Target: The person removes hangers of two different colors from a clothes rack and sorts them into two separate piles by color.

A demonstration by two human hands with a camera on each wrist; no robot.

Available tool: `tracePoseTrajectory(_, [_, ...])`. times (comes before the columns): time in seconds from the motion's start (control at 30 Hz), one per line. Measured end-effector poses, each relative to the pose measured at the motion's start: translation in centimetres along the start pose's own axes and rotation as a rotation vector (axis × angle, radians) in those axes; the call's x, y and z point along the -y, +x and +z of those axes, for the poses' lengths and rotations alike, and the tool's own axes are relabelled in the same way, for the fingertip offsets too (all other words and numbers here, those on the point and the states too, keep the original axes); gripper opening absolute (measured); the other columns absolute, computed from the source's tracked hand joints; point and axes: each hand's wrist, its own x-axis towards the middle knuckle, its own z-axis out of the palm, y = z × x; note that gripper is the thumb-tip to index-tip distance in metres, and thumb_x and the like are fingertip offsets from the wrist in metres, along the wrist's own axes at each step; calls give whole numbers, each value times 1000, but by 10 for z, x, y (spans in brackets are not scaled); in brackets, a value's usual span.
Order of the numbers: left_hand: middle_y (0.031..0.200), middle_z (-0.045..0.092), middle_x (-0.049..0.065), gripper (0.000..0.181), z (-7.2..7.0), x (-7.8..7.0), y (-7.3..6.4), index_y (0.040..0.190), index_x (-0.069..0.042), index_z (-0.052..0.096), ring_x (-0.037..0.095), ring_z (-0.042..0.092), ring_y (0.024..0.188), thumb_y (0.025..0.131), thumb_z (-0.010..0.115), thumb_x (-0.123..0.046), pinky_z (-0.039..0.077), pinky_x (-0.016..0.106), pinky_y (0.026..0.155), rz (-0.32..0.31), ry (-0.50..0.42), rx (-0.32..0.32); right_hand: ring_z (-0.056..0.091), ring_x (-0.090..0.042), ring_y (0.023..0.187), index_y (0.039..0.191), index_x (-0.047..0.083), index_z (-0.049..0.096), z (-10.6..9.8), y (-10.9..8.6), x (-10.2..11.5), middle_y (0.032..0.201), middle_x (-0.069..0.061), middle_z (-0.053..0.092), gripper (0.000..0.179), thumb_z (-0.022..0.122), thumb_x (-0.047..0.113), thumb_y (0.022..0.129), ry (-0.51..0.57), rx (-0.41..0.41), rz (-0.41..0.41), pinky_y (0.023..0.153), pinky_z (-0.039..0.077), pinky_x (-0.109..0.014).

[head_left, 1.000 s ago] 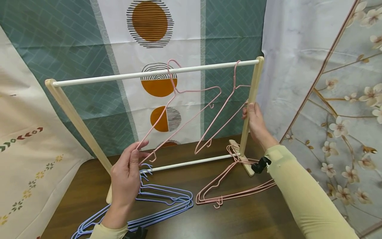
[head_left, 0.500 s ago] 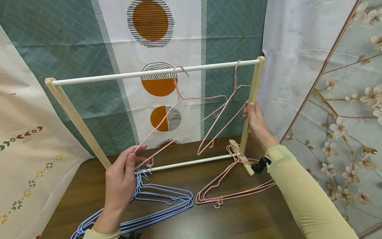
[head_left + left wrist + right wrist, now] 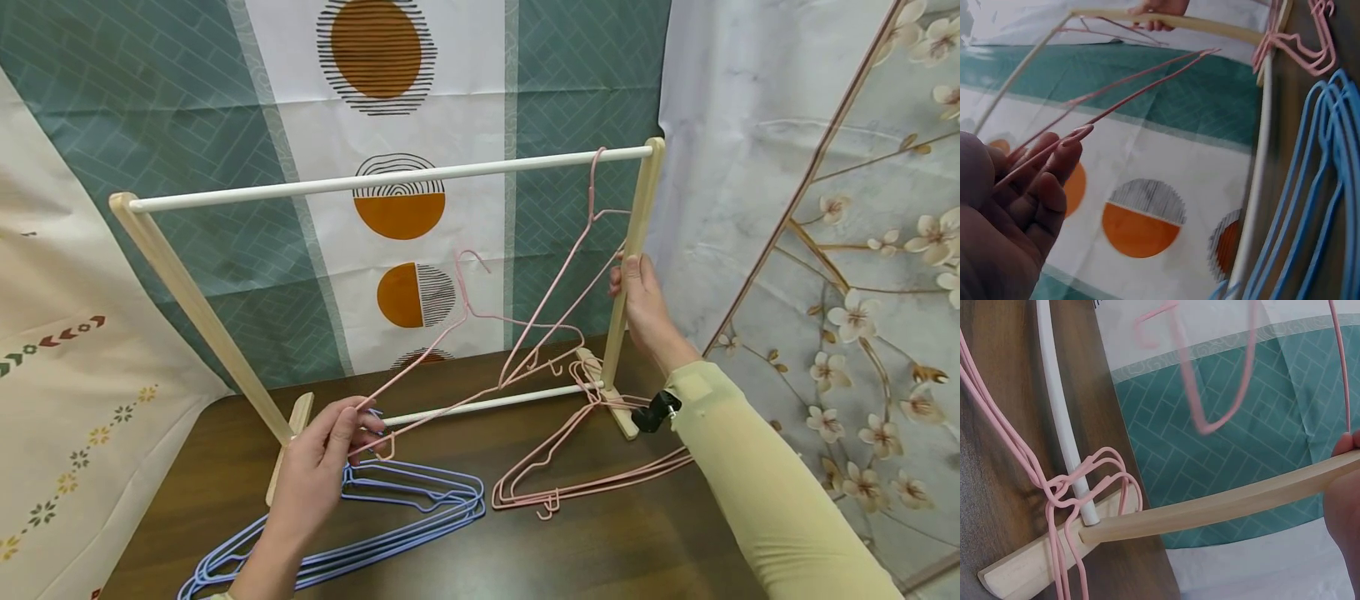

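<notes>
My left hand [image 3: 318,467] pinches one end of a pink clothes hanger [image 3: 464,298], thumb over its wire. That hanger's hook is off the white top rail [image 3: 420,176] and below it. My right hand [image 3: 648,315] grips the right wooden post [image 3: 639,212] of the hanger rack. A second pink hanger [image 3: 591,196] hangs from the rail near this post, and the held hanger's far end overlaps it in the head view. In the left wrist view my left hand's fingers [image 3: 1054,194] curl round the pink wire.
Blue hangers [image 3: 478,498] lie stacked on the brown table [image 3: 585,558] at front left. A pile of pink hangers [image 3: 551,500] lies at right, their hooks over the rack's foot [image 3: 626,422] and lower white bar [image 3: 480,406]. Patterned cloths [image 3: 585,75] surround the table.
The held pink hanger's hook has come off the top rail and dropped well below it. My left hand moved slightly left, then lower and right. My right hand stays on the post.
</notes>
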Motion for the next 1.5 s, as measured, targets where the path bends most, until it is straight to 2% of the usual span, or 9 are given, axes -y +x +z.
tracePoseTrajectory(0.23, [98, 79, 11, 33, 13, 11, -3, 130, -6, 72, 26, 76, 79, 122, 47, -25, 59, 32, 64, -177, -81, 113, 43, -19, 91, 138, 10, 44, 0, 0, 2, 97, -4, 44, 41, 35, 45, 118, -17, 8, 15, 91, 40, -33])
tracePoseTrajectory(0.37, [97, 79, 13, 35, 25, 13, -3, 129, -2, 73, 26, 77, 78, 121, 48, -25, 57, 32, 61, -238, -142, 165, 43, -18, 90, 136, 14, 45, 0, 1, 3, 97, -4, 44, 37, 34, 44, 118, -16, 8, 10, 89, 40, -30])
tracePoseTrajectory(0.63, [99, 77, 18, 33, 54, 20, -1, 132, 3, 71, 23, 78, 79, 121, 47, -17, 57, 29, 61, -316, -256, 225, 44, -17, 88, 130, 20, 48, 0, 3, 3, 96, -3, 44, 30, 35, 44, 117, -16, 9, -3, 87, 40, -30])
tracePoseTrajectory(0.83, [101, 75, 17, 35, 80, 23, 3, 131, 4, 69, 32, 80, 85, 121, 46, -20, 56, 27, 62, -352, -319, 256, 44, -18, 88, 130, 20, 48, 0, 3, 2, 95, -4, 44, 28, 34, 41, 118, -8, -3, -11, 87, 41, -30])
tracePoseTrajectory(0.97, [106, 75, 16, 36, 99, 21, 6, 130, 3, 69, 35, 80, 89, 122, 47, -24, 57, 28, 63, -381, -364, 271, 44, -18, 89, 130, 19, 48, 0, 2, 2, 95, -4, 45, 29, 34, 42, 118, -17, 0, -6, 87, 41, -29])
tracePoseTrajectory(1.2, [111, 72, 16, 37, 136, 18, 9, 132, 5, 64, 25, 80, 89, 122, 44, -24, 58, 28, 66, -433, -453, 311, 43, -19, 90, 130, 19, 47, 1, 2, 0, 96, -6, 44, 30, 33, 43, 118, -26, 3, 1, 88, 41, -30])
tracePoseTrajectory(1.5, [110, 66, 16, 32, 178, 12, 8, 131, 5, 63, 29, 81, 88, 122, 43, -18, 59, 26, 65, -468, -541, 313, 42, -19, 89, 130, 18, 46, 1, 2, -1, 96, -6, 42, 30, 33, 42, 118, -19, 9, -11, 88, 40, -32])
